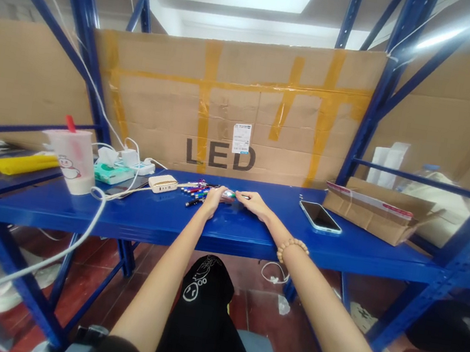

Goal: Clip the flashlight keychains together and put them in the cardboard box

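On the blue tabletop, my left hand [214, 199] has its fingers closed at the right end of a loose pile of pens [197, 189]. My right hand [254, 204] is a little to the right, thumb and fingers pinched on a thin dark pen [244, 197]. Between the two hands shows a small, shiny, partly clear bundle [228, 195] with touches of green and pink. My left fingers touch it, but its kind is too small to make out. The back of my left hand hides part of the pens.
A white power adapter [163, 183], a tissue pack [113, 173] and a drink cup [71, 161] stand to the left, with white cables. To the right lie a phone [320, 217] and an open cardboard box [376, 209]. A cardboard panel [161, 105] closes the back.
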{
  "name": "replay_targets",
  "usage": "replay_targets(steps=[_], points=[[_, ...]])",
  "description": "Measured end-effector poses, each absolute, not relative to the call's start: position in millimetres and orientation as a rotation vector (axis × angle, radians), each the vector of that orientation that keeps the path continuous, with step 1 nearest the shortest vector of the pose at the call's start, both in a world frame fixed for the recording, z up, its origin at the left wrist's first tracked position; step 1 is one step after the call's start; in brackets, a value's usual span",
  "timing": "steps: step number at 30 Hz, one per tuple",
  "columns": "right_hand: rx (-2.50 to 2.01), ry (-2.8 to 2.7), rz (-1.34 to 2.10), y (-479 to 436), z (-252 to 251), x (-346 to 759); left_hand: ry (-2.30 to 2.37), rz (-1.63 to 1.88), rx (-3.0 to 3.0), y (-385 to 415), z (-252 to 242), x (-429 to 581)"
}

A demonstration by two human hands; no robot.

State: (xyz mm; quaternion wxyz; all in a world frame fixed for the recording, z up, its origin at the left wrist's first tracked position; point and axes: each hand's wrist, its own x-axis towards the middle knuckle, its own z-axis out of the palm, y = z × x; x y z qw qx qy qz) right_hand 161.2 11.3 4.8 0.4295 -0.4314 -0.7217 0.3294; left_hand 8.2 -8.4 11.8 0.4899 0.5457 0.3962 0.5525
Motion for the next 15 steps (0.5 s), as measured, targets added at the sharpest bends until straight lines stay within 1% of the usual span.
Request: replay_targets(steps=[15], points=[[-1.110,-1.818,0.805,9.8,5.4,161.2,0.979,1.325,1.391,-12.4,13.2,8.6]])
